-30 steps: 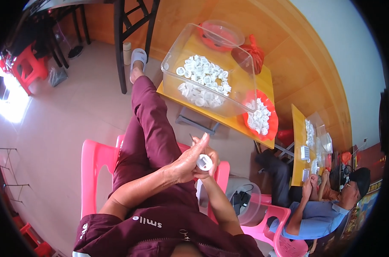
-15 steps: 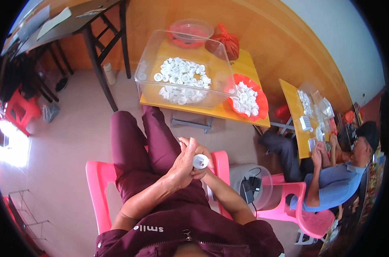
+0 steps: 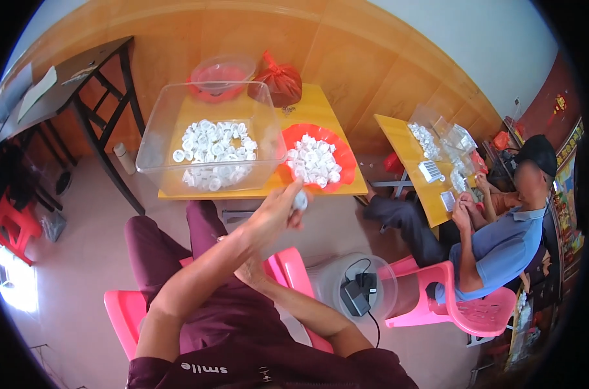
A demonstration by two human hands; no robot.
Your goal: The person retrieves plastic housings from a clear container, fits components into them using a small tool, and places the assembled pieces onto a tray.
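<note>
My left hand (image 3: 278,211) reaches forward over the near edge of the yellow table, its fingers closed on a small white round plastic part (image 3: 300,200). Just beyond it lies a red scalloped dish (image 3: 349,170) heaped with white plastic parts (image 3: 314,159). Low over my lap is my right hand (image 3: 248,268), partly covered by my left forearm. A thin tip shows by its fingers, but I cannot make out what it is. A clear plastic bin (image 3: 153,146), holding many loose white round parts (image 3: 218,146), stands on the table to the left of the dish.
Behind the bin are a clear bowl with red (image 3: 223,72) and a tied red bag (image 3: 281,83). A clear tub (image 3: 327,295) with black adapters (image 3: 356,298) stands right of my pink chair (image 3: 294,275). A co-worker (image 3: 502,240) sits at another yellow table (image 3: 411,175). A dark table (image 3: 68,81) is left.
My left hand has parted from my right and moved forward to the red dish with the white part. My right hand has stayed near my lap. The view has shifted.
</note>
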